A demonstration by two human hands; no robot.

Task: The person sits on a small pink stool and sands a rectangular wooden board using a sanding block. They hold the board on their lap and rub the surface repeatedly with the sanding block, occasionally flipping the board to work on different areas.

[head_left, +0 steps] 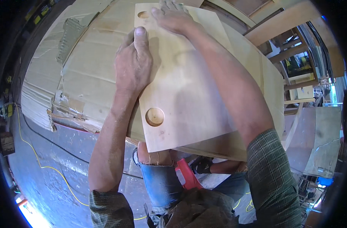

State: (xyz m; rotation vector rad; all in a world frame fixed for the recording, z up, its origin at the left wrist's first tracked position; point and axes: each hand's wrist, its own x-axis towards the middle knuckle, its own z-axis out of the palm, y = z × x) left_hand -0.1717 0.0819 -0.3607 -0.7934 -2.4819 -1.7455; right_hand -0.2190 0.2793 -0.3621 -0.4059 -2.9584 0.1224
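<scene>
One wide, round view looks down from up on the head, near the wooden board.

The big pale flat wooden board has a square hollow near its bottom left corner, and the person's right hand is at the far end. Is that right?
Not quite: in the head view, the shallow hollow is round, not square. It is near the bottom left corner of the board, and the right hand is at the far end.
</scene>
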